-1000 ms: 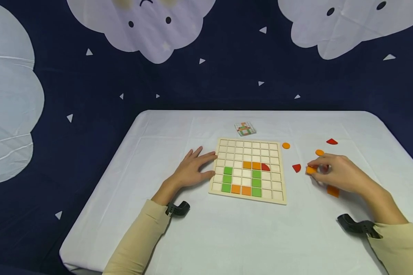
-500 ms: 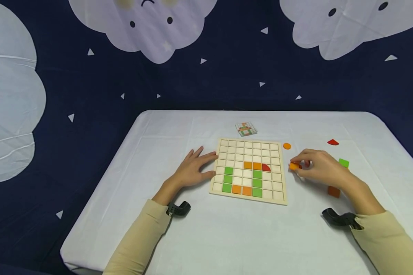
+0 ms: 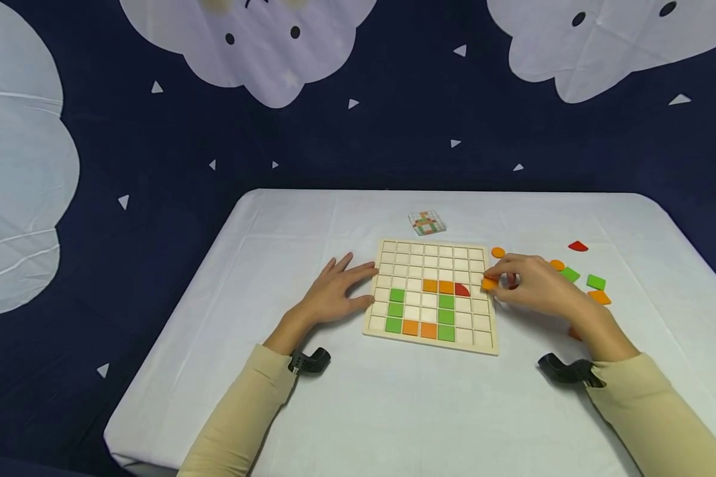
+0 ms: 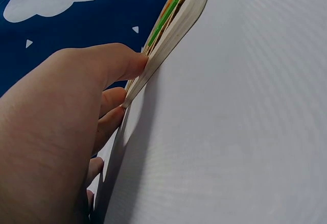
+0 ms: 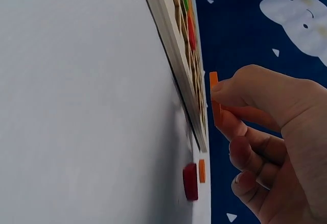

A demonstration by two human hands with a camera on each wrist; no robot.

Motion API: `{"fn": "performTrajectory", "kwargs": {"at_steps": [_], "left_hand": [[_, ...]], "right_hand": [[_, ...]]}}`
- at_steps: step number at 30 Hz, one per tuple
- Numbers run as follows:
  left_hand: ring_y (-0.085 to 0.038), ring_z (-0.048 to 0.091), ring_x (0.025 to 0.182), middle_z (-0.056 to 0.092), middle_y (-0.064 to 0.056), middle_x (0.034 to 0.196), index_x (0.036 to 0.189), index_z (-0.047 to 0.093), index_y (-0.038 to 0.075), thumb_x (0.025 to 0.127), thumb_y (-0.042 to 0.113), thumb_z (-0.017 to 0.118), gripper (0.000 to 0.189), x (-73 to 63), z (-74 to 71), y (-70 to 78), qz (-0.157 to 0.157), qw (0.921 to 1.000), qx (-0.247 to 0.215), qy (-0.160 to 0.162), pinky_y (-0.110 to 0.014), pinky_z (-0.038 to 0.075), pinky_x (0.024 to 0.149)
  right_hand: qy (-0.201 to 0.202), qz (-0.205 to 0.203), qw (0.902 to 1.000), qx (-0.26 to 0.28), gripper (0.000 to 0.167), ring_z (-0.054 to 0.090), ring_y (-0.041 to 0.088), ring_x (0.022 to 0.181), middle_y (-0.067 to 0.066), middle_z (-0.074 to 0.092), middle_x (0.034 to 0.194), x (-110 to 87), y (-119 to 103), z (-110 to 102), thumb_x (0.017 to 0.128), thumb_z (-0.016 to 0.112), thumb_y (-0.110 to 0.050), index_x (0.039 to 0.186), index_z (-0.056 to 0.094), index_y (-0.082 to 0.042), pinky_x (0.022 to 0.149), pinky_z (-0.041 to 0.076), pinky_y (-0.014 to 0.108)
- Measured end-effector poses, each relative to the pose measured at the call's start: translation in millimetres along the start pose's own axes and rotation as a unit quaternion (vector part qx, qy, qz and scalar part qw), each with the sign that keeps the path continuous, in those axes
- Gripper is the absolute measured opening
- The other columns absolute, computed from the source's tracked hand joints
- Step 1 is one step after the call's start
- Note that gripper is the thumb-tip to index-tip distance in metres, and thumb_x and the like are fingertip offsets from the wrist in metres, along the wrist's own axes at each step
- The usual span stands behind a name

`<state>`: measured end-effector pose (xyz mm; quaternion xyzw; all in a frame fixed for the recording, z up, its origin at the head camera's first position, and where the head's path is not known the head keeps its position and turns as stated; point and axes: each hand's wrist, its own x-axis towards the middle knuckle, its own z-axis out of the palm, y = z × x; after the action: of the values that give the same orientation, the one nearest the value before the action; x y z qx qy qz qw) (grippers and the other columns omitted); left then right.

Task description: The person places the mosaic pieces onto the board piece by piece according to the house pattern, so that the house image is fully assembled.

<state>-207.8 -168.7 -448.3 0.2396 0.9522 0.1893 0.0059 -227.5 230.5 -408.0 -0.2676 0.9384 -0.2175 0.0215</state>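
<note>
My right hand (image 3: 531,281) pinches an orange square tile (image 3: 488,284) between thumb and fingertips, above the right rim of a wooden grid board (image 3: 492,338). In the right wrist view that tile (image 5: 214,101) is edge-on and raised off the table. My left hand (image 3: 333,295) lies at the board's left side, fingers spread, with thumb and fingertips touching the edge. On the board are green square tiles (image 3: 446,317), several orange square tiles (image 3: 429,286) and one red quarter-circle (image 3: 462,289). Under my right hand a red piece (image 5: 190,181) is partly hidden in the head view.
Right of the board lie an orange disc (image 3: 498,252), a red quarter-circle (image 3: 578,246), green tiles (image 3: 596,282) and an orange square (image 3: 599,297). Behind the board rests a small pattern card (image 3: 427,223). A white cloth (image 3: 429,411) covers the table.
My right hand has lifted the orange square tile from the loose pieces and carried it left to the board's right rim. The left hand stays in place.
</note>
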Motion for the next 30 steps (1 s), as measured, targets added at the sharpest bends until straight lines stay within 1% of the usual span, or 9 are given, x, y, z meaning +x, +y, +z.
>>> {"fn": "performTrajectory", "kwargs": {"at_steps": [4,10,17,23,30], "left_hand": [[-0.023,0.010,0.145,0.032,0.019,0.150,0.145,0.044,0.031,0.091,0.055,0.054,0.060,0.0,-0.4,0.1,0.002,1.0000,-0.002,0.000,-0.043,-0.001,0.116],[-0.024,0.010,0.145,0.032,0.018,0.150,0.145,0.044,0.031,0.091,0.054,0.054,0.060,-0.2,-0.5,0.0,0.003,1.0000,-0.003,0.002,-0.043,-0.001,0.116],[-0.023,0.010,0.145,0.032,0.019,0.150,0.145,0.044,0.033,0.090,0.055,0.053,0.060,0.2,-0.2,-1.2,0.005,1.0000,-0.004,0.002,-0.044,-0.001,0.116],[-0.022,0.011,0.145,0.033,0.019,0.149,0.144,0.045,0.033,0.090,0.054,0.055,0.059,0.0,-0.9,-1.0,0.005,1.0000,0.000,0.007,-0.044,0.001,0.116],[-0.022,0.010,0.145,0.032,0.019,0.149,0.145,0.044,0.033,0.090,0.054,0.054,0.059,0.0,-0.5,-0.7,0.003,1.0000,0.001,0.003,-0.043,0.000,0.116]], "right_hand": [[0.004,-0.009,0.9999,0.007,0.031,0.049,0.015,0.072,-0.003,0.063,0.094,5.1,-4,3,0.078,0.077,-0.020,0.108,0.074,-0.014,0.061,0.038,0.031],[0.013,-0.035,0.9991,0.019,0.031,0.051,0.014,0.072,-0.003,0.061,0.086,14.6,-7,8,0.077,0.080,-0.022,0.106,0.075,-0.014,0.064,0.039,0.031],[0.000,-0.040,0.9988,0.027,0.033,0.050,0.014,0.075,-0.005,0.062,0.093,25.5,-15,10,0.076,0.077,-0.019,0.108,0.074,-0.014,0.067,0.039,0.032],[0.002,-0.051,0.9978,0.042,0.032,0.051,0.014,0.071,-0.005,0.063,0.092,35.3,-25,13,0.075,0.075,-0.017,0.107,0.074,-0.014,0.064,0.038,0.032],[-0.002,-0.068,0.9964,0.049,0.030,0.052,0.011,0.070,-0.005,0.062,0.092,44.8,-33,21,0.076,0.076,-0.018,0.107,0.074,-0.014,0.060,0.042,0.028]]}}
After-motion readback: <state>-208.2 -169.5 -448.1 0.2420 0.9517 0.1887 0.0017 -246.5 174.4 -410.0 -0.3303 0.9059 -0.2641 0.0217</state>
